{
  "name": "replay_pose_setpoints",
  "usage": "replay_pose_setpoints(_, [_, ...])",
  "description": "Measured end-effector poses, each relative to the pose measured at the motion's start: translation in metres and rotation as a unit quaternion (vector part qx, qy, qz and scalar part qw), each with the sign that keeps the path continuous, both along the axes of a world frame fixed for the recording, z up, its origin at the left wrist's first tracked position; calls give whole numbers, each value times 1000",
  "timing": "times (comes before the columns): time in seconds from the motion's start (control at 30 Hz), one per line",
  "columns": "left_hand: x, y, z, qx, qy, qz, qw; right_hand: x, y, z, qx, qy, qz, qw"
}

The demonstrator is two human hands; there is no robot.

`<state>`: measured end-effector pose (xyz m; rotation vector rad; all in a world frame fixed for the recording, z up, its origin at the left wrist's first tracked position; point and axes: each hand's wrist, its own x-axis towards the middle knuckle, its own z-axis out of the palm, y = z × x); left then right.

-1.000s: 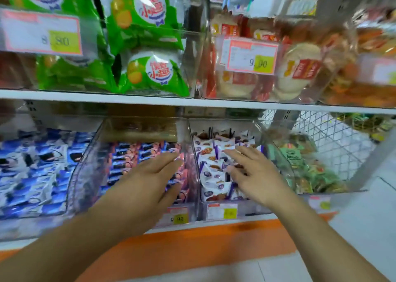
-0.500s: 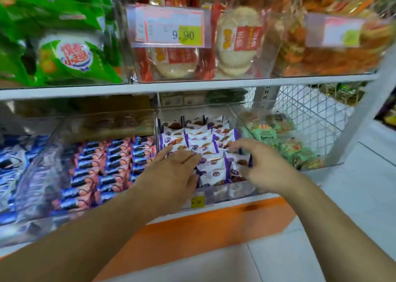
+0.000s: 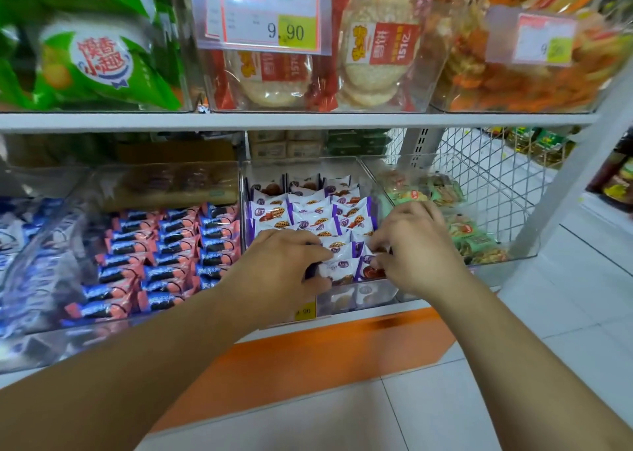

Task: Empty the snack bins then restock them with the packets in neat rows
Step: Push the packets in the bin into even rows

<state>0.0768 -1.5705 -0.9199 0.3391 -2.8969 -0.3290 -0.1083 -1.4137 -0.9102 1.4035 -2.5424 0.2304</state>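
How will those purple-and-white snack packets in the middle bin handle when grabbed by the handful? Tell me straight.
The purple-and-white packets look like small glossy film pillow packs, so probably light and a bit slippery. They stand loosely overlapped in rows, so they will likely flop and slide out of line when pushed. The left hand and right hand are both on the front row; the biscuits pictured may crack if squeezed.

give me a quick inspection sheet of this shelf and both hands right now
surface: lower shelf, white edge with orange base below
job's things: middle bin full of purple and white packets in rows; left bin of pink and blue packets, also in rows
clutter: nothing seen
grippers: left hand and right hand both pinch front packets in the middle bin
cables: nothing seen
surroundings: price tag reading 9.90 on the upper shelf, green bags, wire mesh
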Motion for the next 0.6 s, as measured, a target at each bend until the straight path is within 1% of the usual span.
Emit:
replay_pose_setpoints(0.1, [-3,1,0,7,12,10,1000,-2,0,-3,-16,-21,26,999])
replay_pose_setpoints(0.23, [-7,1,-2,3,19,39,999,-4,2,-8,-81,-20,72,994])
replay_pose_setpoints(0.3, [-7,2,-3,4,22,52,998,-7,1,-11,-101,-17,79,992])
replay_pose_setpoints(0.43, [-6,3,-6,-10,13,68,998,-6,1,-18,-112,-41,76,990])
replay_pose_setpoints(0.6, [-4,3,-2,-35,-10,60,998,-7,4,-18,-105,-58,79,990])
